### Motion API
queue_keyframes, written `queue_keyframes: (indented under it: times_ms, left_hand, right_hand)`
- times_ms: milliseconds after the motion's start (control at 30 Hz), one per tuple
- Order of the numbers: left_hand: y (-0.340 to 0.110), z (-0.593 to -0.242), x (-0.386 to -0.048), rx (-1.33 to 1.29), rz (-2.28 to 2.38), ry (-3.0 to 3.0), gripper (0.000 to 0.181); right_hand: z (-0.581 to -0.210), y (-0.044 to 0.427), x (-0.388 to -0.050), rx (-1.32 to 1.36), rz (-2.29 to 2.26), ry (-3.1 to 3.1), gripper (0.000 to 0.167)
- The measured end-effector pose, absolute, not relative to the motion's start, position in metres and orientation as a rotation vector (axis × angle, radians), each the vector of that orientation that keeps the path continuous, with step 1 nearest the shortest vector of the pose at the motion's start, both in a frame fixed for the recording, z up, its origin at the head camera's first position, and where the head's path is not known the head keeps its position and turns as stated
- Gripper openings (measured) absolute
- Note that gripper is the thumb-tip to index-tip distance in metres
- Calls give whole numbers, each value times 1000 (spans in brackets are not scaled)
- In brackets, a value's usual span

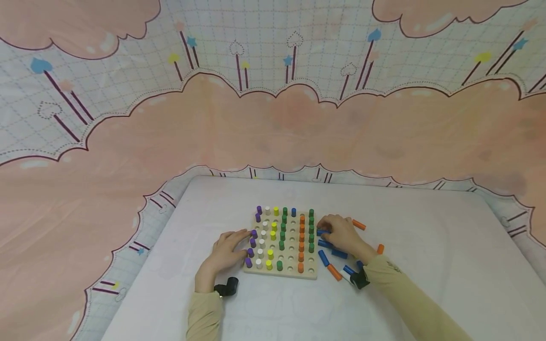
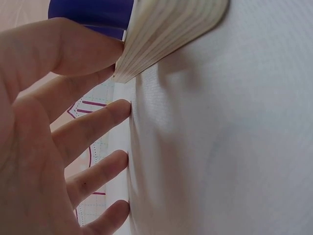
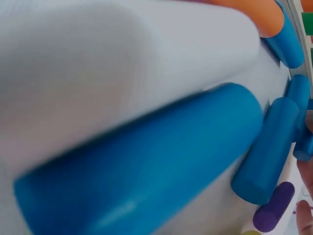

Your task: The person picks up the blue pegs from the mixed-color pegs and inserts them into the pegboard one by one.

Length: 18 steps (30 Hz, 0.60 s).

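Note:
A wooden pegboard (image 1: 283, 272) stands on the table, with rows of purple, white, yellow, green and orange pegs upright in its holes and one blue peg (image 1: 294, 212) at the far end. Along the board's left side, my left hand (image 1: 226, 248) rests with fingers spread. Its thumb and index fingertips touch the board's edge (image 2: 166, 34) in the left wrist view; the other fingertips touch the table. To the right of the board, my right hand (image 1: 341, 232) pinches a blue peg (image 1: 323, 232), lying level. Only its fingertips (image 3: 305, 176) show in the right wrist view.
Loose blue pegs (image 1: 339, 254) lie right of the board, around my right hand. Among them are orange pegs (image 1: 334, 272), a white peg (image 3: 205, 39) and a purple peg (image 3: 274, 207). A patterned cloth (image 1: 273, 128) hangs behind the white table (image 1: 426, 227).

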<state>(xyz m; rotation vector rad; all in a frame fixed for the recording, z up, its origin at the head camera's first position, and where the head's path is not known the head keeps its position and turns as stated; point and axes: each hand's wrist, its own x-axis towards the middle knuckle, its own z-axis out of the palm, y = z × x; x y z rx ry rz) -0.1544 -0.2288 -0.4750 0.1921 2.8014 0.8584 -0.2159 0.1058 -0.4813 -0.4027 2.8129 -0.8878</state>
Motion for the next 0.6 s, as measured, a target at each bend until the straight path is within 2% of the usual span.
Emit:
queue_keyframes:
  times_ms: [600]
  left_hand:
    - [-229, -474, -154, 187, 846, 2797, 56]
  right_hand:
    - [-457, 111, -210, -423, -1065, 2798, 28]
